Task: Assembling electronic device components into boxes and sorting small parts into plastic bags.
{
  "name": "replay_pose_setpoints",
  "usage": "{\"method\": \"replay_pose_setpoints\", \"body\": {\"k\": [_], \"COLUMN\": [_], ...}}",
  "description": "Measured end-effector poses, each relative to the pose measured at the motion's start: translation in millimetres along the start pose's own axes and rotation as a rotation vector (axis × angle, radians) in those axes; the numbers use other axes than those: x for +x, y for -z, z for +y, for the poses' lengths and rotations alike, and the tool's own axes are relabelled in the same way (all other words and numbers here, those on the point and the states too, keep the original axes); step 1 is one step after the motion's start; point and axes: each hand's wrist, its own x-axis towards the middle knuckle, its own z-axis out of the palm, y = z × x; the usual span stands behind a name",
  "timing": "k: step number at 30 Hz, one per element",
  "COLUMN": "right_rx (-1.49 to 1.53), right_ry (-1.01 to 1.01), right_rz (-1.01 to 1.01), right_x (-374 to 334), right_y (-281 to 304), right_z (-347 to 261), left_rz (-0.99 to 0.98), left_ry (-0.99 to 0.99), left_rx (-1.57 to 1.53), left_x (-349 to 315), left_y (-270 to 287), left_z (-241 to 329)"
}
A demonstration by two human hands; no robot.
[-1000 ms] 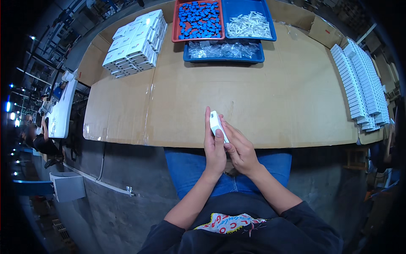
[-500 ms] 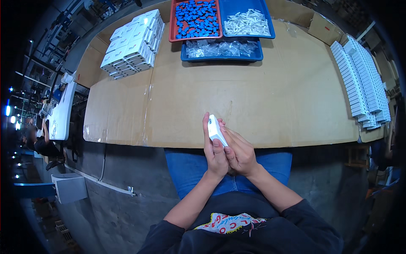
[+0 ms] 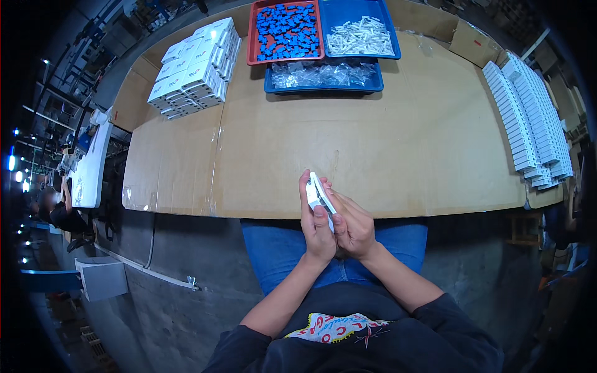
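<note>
A small white box (image 3: 313,192) is held upright between my two hands, just above the table's near edge. A dark slit runs along its right side, as if a flap or panel stands a little away from it. My left hand (image 3: 318,235) closes on the box from the left, thumb on its near face and fingers behind. From the right, my right hand (image 3: 356,225) wraps round it, its thumb at the lower end by the slit. The fingers cover much of the box, and what is inside cannot be made out.
The cardboard-covered table (image 3: 373,143) carries stacked white boxes (image 3: 193,68) at far left and long rows of white boxes (image 3: 528,118) at right. A red tray (image 3: 250,53) of blue pieces, a blue tray (image 3: 396,46) of white tubes and a lower blue tray (image 3: 323,90) of clear bags stand at the back.
The box has turned slightly in my hands, and a dark slit now shows along its right side. Both hands keep nearly the same place and grip.
</note>
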Motion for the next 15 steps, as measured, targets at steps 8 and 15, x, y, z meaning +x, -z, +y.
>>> {"method": "replay_pose_setpoints", "body": {"k": [8,15], "right_rx": [0.461,0.873], "right_ry": [-0.578,-0.939], "right_rz": [-0.035,-0.037], "right_x": [-3,9], "right_y": [-2,11], "right_z": [2,-14], "left_rz": [0.029,-0.162], "left_ry": [-0.065,-0.168], "left_rx": [0.088,0.148], "left_x": [12,8], "left_y": [11,14], "left_z": [6,-12]}}
